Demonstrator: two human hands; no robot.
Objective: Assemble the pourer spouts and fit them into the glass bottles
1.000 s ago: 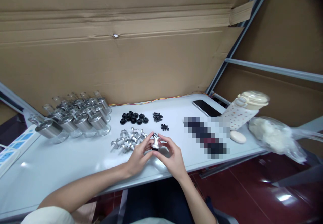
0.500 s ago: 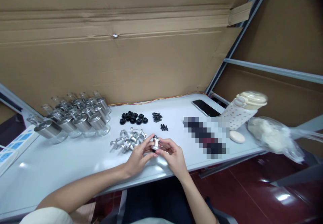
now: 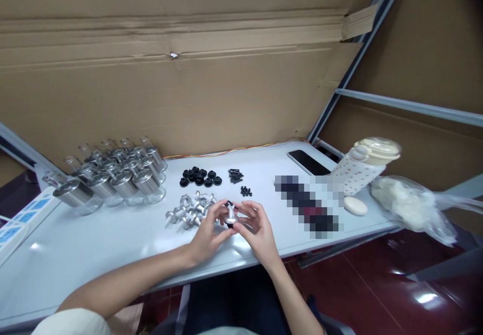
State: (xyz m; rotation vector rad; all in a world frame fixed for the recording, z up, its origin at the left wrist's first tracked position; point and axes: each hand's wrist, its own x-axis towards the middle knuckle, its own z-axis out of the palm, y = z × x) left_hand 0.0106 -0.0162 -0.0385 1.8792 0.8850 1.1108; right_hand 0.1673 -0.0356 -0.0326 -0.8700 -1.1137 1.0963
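My left hand and my right hand meet above the front of the white table. Between their fingertips they both hold one small silver metal fitting with a black part on it. Just left of it lies a pile of similar silver fittings. Behind are black rubber washers, a small heap of black screws and a few black nuts.
Several glass jars with metal lids stand at the back left. A power strip lies at the far left. A phone, a cream bottle, a soap-like oval and a plastic bag are on the right. Cardboard walls stand behind.
The fitting has been turned and shifted slightly in my fingers; both hands stay in nearly the same place above the table front.
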